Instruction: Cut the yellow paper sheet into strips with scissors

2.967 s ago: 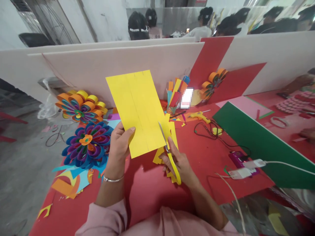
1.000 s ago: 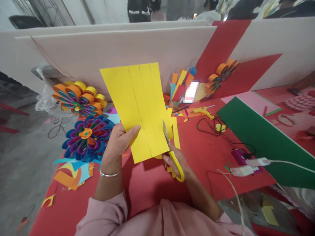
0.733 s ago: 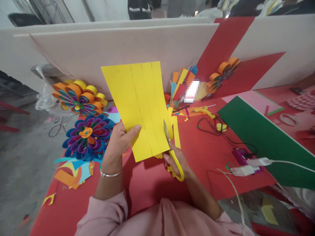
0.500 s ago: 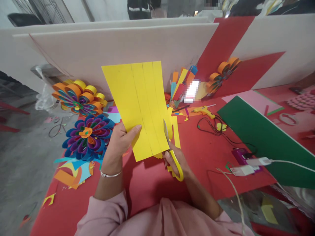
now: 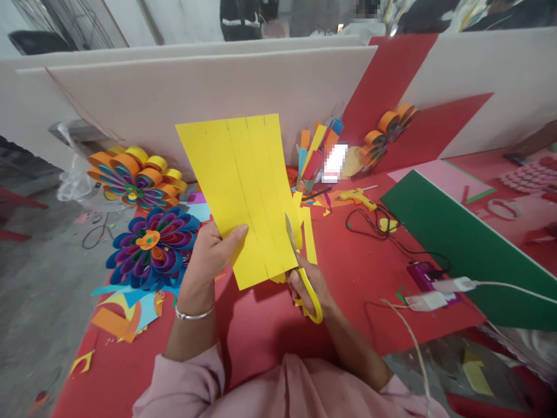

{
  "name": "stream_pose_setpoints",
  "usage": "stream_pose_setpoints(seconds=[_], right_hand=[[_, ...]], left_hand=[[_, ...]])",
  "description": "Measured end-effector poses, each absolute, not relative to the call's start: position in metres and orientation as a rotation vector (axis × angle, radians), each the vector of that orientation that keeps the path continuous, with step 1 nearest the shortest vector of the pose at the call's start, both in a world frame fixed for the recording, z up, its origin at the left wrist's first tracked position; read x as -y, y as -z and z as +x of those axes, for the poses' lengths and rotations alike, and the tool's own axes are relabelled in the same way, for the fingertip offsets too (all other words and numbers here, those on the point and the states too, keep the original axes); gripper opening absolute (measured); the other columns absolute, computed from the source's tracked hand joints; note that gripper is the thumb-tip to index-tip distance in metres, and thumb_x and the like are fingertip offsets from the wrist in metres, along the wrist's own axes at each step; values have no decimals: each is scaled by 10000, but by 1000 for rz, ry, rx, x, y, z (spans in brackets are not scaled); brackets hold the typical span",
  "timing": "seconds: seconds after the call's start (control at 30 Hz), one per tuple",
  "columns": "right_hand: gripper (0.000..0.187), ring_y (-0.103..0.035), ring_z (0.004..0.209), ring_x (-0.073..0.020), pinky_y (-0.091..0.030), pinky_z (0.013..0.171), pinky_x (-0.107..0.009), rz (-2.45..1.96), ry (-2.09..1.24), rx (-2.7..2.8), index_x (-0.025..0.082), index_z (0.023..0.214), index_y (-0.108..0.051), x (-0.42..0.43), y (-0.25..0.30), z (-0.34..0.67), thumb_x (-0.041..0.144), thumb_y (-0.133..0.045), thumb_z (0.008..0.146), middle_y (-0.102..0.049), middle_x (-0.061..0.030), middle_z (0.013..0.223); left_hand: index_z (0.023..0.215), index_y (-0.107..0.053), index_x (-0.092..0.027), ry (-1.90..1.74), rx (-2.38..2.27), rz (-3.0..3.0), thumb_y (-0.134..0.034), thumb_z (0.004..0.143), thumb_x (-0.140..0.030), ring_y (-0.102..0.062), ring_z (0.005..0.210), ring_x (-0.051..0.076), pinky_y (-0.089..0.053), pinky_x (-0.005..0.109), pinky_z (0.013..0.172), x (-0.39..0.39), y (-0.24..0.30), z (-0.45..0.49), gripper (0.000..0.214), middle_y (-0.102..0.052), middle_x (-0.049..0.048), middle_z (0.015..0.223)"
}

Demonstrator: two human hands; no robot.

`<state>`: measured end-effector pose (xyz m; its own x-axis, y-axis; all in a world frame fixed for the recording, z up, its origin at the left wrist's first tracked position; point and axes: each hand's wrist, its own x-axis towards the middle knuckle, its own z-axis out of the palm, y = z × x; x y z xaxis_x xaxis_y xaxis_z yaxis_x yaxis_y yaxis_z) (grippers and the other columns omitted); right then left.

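Observation:
My left hand grips the left edge of a yellow paper sheet, thumb on its face and fingers hidden behind. Several dark pencil lines run down the length of the sheet. In my right hand are yellow-handled scissors, held at the sheet's lower right edge. One blade lies over the front of the paper, tilted up and left; the other is hidden. Yellow paper strips lie on the red table behind and right of the sheet.
Two paper flowers, one blue and purple, one orange and yellow, stand at left. A yellow glue gun, a green board and white plugs are at right. White panels stand behind.
The whole view has shifted slightly, so most things sit a little further left and lower. Both hands keep their hold, and the scissors stay at the sheet's lower right edge.

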<state>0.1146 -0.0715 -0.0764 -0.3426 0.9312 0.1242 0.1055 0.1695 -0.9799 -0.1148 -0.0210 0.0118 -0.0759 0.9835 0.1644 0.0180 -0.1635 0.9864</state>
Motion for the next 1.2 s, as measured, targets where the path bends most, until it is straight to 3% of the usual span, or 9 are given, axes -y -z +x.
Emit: stream_pose_setpoints(seconds=[0.2, 0.87, 1.07, 1.2], right_hand=[[476, -474, 472, -127, -438, 450, -260, -959, -1300, 1537, 224, 1076, -618, 73, 77, 112, 676, -470, 1053, -484, 56, 588], [449, -463, 428, -119, -428, 402, -245, -1008, -1297, 1528, 231, 987, -630, 75, 82, 112, 656, -500, 1052, -468, 66, 544], [461, -477, 420, -116, -420, 372, -226, -1021, -1280, 1541, 208, 1096, -676, 74, 77, 113, 639, -518, 1050, -491, 60, 543], [480, -523, 446, -128, -427, 367, -219, -1061, -1274, 1516, 204, 1194, -694, 72, 70, 113, 634, -554, 1032, -525, 43, 575]], left_hand=[[848, -807, -206, -1379, -1208, 1316, -809, 859, -350, -781, 1046, 322, -657, 438, 936, 21, -12, -115, 144, -827, 85, 1028], [864, -812, -217, -1389, -1199, 1279, -820, 848, -344, -781, 1059, 331, -656, 442, 923, 20, -10, -114, 128, -828, 91, 1053], [869, -823, -219, -1383, -1183, 1289, -822, 849, -345, -790, 1012, 316, -660, 430, 909, 20, -12, -113, 127, -831, 84, 1054], [1009, -830, -212, -1374, -1158, 1230, -830, 855, -358, -796, 1006, 321, -666, 435, 882, 19, -8, -113, 212, -833, 89, 1085]])
